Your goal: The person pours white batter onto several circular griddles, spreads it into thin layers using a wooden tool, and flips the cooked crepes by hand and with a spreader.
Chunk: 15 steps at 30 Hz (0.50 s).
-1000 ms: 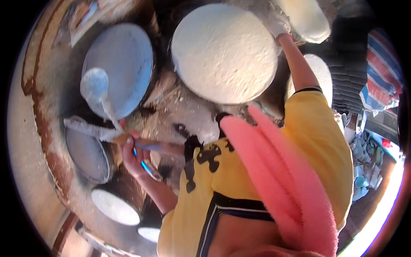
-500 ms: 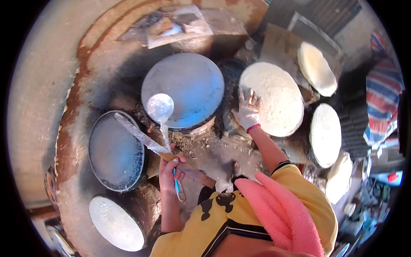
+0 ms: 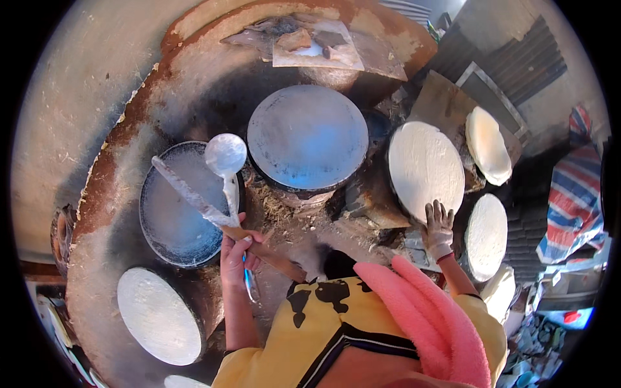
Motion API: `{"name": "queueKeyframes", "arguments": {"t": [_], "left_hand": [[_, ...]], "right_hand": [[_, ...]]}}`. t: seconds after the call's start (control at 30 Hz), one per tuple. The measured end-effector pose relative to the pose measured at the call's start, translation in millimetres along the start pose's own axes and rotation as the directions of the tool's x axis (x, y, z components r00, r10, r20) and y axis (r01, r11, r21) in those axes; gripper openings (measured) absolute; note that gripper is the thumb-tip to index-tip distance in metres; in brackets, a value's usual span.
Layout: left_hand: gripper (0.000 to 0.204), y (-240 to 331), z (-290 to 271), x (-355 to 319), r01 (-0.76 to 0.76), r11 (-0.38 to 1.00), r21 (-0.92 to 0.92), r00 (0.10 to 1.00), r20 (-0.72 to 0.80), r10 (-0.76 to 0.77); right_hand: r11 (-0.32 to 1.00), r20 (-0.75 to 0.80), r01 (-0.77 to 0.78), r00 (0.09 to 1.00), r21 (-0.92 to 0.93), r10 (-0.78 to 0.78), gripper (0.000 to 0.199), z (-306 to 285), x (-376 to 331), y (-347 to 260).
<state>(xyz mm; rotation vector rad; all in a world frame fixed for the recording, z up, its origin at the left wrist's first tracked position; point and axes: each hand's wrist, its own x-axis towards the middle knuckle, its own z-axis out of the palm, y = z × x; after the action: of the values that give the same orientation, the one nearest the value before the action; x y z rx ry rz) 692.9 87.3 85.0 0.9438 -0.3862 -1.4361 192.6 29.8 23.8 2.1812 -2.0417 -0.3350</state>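
Observation:
My left hand [image 3: 239, 253] is closed round a metal ladle [image 3: 226, 154] and a long wooden spatula [image 3: 197, 202] at once. White batter coats the ladle's bowl and the spatula's blade, both over the left griddle [image 3: 187, 236]. Blue shows at the ladle handle's end below my fist. On the right, my right hand [image 3: 439, 231], in a pale, stained glove, lies with fingers outstretched at the near edge of a large round white flatbread [image 3: 427, 168]. Whether it grips that edge is not plain. A dark round griddle [image 3: 307, 139] stands between the hands, farther away.
Another white round [image 3: 160, 317] lies at the lower left. More white flatbreads [image 3: 486, 236] stand on the right, one tray-like piece [image 3: 488, 145] against a board. A mud-plastered ledge [image 3: 139, 129] curves along the far left. Striped sheeting [image 3: 572, 204] hangs at the right.
My right hand has moved from the flatbread's left side to its near edge. My left hand still holds ladle and spatula, now over the left griddle. The view has shifted.

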Motion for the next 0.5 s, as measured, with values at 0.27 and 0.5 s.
{"name": "queueKeyframes", "arguments": {"t": [0.27,0.5], "left_hand": [[0.057,7.1,14.2,18.1,-0.172,0.985,-0.009,0.943,-0.29,0.163],[0.059,7.9,35.2,26.6,-0.349,0.937,0.007,0.796,-0.526,0.3]], "right_hand": [[0.754,-0.578,0.612,0.713,0.24,-0.396,0.064,-121.1,307.5,-193.4],[0.912,-0.567,0.393,0.727,-0.118,-0.387,0.063,-160.6,564.3,-296.2]]}}
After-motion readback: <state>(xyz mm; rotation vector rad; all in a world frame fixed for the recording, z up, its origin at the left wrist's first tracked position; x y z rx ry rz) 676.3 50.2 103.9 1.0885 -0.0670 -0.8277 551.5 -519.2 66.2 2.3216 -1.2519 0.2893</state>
